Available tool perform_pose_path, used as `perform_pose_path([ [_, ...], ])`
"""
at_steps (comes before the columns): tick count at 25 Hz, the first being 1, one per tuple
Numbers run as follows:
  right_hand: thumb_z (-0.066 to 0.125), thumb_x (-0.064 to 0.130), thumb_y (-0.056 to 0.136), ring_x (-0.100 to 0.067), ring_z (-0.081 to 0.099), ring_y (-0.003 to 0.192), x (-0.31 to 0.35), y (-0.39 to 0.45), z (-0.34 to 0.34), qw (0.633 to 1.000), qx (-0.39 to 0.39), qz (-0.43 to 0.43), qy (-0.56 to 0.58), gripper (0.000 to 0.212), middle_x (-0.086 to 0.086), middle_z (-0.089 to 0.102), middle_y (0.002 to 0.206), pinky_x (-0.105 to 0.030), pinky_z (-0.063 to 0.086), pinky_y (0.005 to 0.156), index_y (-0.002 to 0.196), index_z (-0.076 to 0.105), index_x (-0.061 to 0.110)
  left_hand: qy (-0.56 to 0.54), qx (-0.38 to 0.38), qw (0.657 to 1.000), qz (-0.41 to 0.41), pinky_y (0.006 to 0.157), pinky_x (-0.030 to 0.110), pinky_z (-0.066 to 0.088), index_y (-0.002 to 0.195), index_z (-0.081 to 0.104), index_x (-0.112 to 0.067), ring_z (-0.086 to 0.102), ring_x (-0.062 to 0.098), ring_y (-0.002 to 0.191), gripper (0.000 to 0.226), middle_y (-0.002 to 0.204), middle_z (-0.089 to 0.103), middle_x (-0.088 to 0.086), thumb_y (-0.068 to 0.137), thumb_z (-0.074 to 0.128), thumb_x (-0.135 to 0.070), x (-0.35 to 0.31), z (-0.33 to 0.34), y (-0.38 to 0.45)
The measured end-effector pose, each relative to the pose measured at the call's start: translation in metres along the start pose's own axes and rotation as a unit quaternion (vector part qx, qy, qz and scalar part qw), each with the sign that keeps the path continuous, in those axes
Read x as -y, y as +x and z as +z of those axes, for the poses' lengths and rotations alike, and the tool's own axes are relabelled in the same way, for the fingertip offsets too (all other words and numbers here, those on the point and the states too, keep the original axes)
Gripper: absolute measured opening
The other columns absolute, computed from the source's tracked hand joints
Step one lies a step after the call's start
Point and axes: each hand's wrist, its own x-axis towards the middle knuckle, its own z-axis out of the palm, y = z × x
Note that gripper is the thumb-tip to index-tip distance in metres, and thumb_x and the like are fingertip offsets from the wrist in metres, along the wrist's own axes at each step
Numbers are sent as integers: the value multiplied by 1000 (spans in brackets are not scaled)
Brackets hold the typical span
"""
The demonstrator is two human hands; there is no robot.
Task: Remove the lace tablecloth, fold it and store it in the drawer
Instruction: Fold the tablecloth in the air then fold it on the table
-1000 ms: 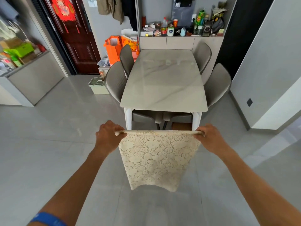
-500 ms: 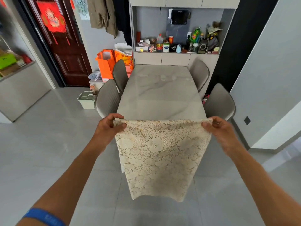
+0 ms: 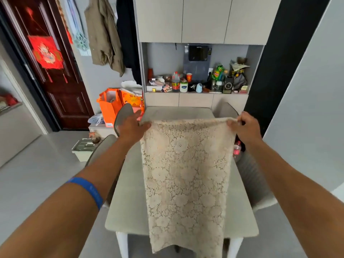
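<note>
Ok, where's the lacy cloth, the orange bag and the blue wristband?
lace tablecloth (image 3: 186, 174), head view, middle of the hanging panel.
orange bag (image 3: 109, 107), head view, its front side.
blue wristband (image 3: 91, 190), head view, band on the left forearm.

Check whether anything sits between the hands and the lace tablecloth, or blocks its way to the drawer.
Nothing separates them: the left hand and right hand each pinch a top corner of the lace tablecloth, which hangs over the table. No drawer can be identified, so that path cannot be judged.
</note>
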Motion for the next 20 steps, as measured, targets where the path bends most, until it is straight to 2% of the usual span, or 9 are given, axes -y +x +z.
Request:
perform_pose_path([
  [4, 68, 28, 86, -13, 38, 137, 72, 152, 2, 978, -140, -63, 141, 23, 3, 48, 148, -41, 31, 116, 73, 53, 19, -78, -169, 978, 92, 82, 16, 48, 132, 60, -16, 63, 10, 91, 46, 112, 71, 8, 88, 68, -30, -89, -18, 137],
  [6, 69, 31, 85, -3, 32, 137, 89, 191, -7, 965, -160, -97, 181, 23, 10, 39, 155, -42, 31, 117, 70, 52, 29, -146, -189, 960, 146, 91, 13, 46, 121, 69, -14, 59, -2, 95, 35, 108, 70, -2, 87, 70, -27, -112, -24, 168],
  [9, 70, 36, 83, 4, 30, 135, 54, 194, -4, 969, -150, -129, 148, 19, 16, 37, 154, -37, 32, 115, 70, 57, 40, -116, -166, 962, 184, 118, 39, 26, 106, 75, -19, 52, 11, 125, 22, 109, 71, -4, 87, 68, -27, -91, -12, 174],
  [12, 74, 26, 84, -5, 40, 137, -42, 142, 24, 986, -74, -106, 105, 13, 8, 40, 154, -27, 32, 110, 77, 67, 35, -214, -55, 967, 130, 111, 53, 35, 111, 71, -23, 54, 23, 125, 28, 122, 68, -2, 84, 69, -17, -16, 32, 123],
  [14, 73, -4, 81, -12, 51, 128, -125, 75, 50, 997, -1, -13, 80, 20, -10, 45, 149, -27, 43, 104, 84, 73, 15, -47, -2, 989, 141, 107, 67, 28, 100, 77, -22, 46, 13, 131, 20, 126, 66, 1, 81, 74, -19, 60, 76, 64],
  [15, 73, -12, 76, -17, 51, 128, -166, 31, 62, 997, 35, 66, 25, 27, -16, 45, 148, -27, 43, 102, 90, 74, 12, 51, 62, 991, 103, 111, 68, 18, 107, 75, -23, 35, 0, 136, 29, 136, 60, 2, 84, 68, -40, 99, 96, 27],
  [17, 73, -15, 72, -30, 49, 129, -233, -64, 81, 965, 98, 232, -72, 43, -19, 44, 149, -19, 40, 90, 103, 73, 16, 160, 241, 956, -51, 117, 59, 3, 144, 44, -26, 14, 2, 146, 78, 159, 28, -1, 82, 40, -73, 174, 127, -52],
  [18, 71, -13, 73, -32, 51, 127, -255, -106, 86, 947, 108, 290, -88, 48, -18, 47, 147, -18, 39, 86, 103, 71, 24, 183, 275, 939, -95, 118, 56, 1, 152, 23, -30, 9, 10, 149, 77, 163, 15, -3, 87, 39, -68, 202, 139, -87],
  [20, 70, -7, 73, -32, 51, 127, -274, -160, 96, 919, 128, 357, -109, 47, -15, 52, 143, -28, 41, 96, 97, 67, 34, 205, 308, 915, -161, 119, 55, 2, 153, 9, -35, 8, 14, 150, 70, 164, 9, -8, 96, 47, -47, 225, 145, -126],
])
